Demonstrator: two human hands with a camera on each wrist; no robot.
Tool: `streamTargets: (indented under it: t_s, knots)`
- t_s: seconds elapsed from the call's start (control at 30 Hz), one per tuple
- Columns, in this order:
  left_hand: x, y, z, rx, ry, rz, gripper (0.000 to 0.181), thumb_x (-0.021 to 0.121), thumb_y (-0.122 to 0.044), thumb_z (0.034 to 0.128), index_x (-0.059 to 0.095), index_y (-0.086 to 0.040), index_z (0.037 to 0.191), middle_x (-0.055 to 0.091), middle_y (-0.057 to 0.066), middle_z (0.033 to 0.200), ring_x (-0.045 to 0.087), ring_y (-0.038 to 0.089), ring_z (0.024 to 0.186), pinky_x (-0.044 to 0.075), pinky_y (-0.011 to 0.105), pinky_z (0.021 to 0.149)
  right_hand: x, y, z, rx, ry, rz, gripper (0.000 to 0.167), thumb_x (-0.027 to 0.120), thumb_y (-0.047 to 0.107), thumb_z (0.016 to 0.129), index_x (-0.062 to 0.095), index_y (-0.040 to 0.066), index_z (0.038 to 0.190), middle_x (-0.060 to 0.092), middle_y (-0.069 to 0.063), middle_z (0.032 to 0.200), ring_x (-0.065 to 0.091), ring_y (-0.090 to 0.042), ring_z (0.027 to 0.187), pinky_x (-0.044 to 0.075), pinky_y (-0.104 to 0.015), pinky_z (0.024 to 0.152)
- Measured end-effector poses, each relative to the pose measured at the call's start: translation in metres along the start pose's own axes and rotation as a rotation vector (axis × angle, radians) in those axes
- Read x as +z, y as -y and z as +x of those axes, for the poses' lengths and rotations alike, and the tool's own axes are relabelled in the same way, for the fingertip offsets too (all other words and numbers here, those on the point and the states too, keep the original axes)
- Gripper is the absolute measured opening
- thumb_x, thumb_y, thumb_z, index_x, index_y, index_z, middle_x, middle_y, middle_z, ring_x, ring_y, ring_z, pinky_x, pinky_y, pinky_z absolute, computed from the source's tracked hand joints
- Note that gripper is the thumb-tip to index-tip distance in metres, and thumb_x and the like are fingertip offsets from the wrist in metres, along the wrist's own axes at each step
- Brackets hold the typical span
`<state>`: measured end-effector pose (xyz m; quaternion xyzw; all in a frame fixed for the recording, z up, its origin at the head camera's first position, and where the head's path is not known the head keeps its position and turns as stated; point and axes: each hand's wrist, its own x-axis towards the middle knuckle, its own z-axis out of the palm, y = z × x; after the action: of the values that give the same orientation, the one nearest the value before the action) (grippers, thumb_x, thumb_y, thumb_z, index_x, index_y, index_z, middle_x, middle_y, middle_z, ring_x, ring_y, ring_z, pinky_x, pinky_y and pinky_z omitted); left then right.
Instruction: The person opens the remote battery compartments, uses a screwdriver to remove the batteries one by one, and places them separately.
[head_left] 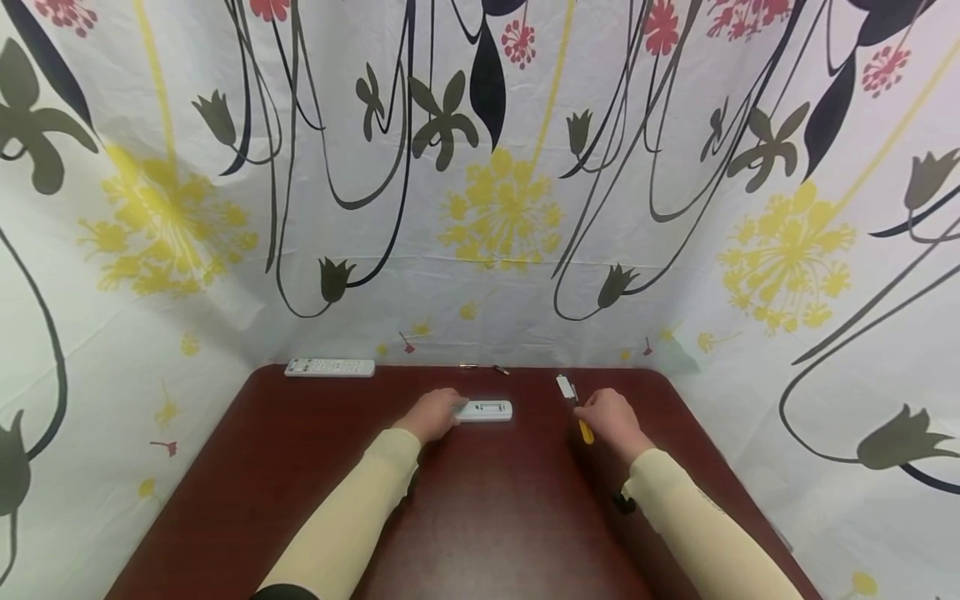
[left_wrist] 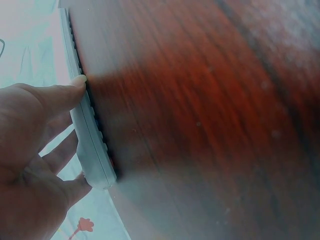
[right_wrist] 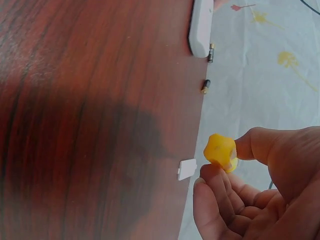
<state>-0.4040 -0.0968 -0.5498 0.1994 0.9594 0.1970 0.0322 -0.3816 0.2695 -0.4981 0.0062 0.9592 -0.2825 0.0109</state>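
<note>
Cream sleeves [head_left: 345, 508] cross your lower frame. At centre, your left hand [head_left: 432, 415] pinches a white remote [head_left: 486, 416]; further right, your right hand [head_left: 611, 419] pinches a yellow-handled tool [head_left: 586, 432].

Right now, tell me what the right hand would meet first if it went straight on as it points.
Probably the small white cover on the table just ahead, though the right hand, pinching a yellow-handled tool, might pass above it; its height is unclear.

Soft shadow, faint glare on tabletop [right_wrist: 100, 120]
</note>
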Motion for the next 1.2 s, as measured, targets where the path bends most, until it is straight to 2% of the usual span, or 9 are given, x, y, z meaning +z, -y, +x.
streamTargets:
  t_s: [0.33, 0.6, 0.87, 1.2]
  knots:
    - [-0.001, 0.002, 0.001, 0.023, 0.003, -0.003, 0.047, 0.075, -0.012, 0.1074, 0.066, -0.010, 0.153, 0.064, 0.012, 0.153, 0.056, 0.033, 0.145, 0.046, 0.049, 0.120, 0.006, -0.007, 0.002, 0.011, 0.014, -0.006, 0.046, 0.076, 0.025, 0.102, 0.067, 0.006, 0.061, 0.061, -0.008, 0.057, 0.059, -0.025, 0.051, 0.051, -0.038, 0.056]
    - [-0.001, 0.002, 0.000, 0.028, -0.003, 0.008, 0.047, 0.075, -0.013, 0.1069, 0.067, -0.011, 0.153, 0.065, 0.011, 0.152, 0.057, 0.032, 0.145, 0.046, 0.048, 0.120, 0.016, -0.016, -0.001, 0.039, 0.078, -0.006, 0.042, 0.075, 0.023, 0.104, 0.068, 0.005, 0.066, 0.062, -0.008, 0.060, 0.064, -0.025, 0.054, 0.056, -0.038, 0.057]
    - [0.000, 0.002, 0.001, 0.024, -0.003, 0.020, 0.047, 0.074, -0.015, 0.1077, 0.066, -0.012, 0.154, 0.064, 0.010, 0.154, 0.056, 0.032, 0.146, 0.045, 0.048, 0.121, 0.020, -0.020, -0.004, 0.042, 0.070, -0.005, 0.039, 0.076, 0.020, 0.103, 0.068, 0.004, 0.068, 0.063, -0.009, 0.062, 0.063, -0.025, 0.054, 0.058, -0.039, 0.056]
    - [0.000, 0.002, 0.002, 0.016, 0.009, 0.022, 0.047, 0.074, -0.014, 0.1083, 0.066, -0.012, 0.154, 0.063, 0.011, 0.154, 0.056, 0.032, 0.146, 0.045, 0.048, 0.121, 0.025, -0.025, 0.001, 0.045, 0.081, -0.021, 0.033, 0.077, 0.020, 0.101, 0.071, 0.003, 0.073, 0.064, -0.010, 0.067, 0.064, -0.025, 0.056, 0.059, -0.038, 0.055]
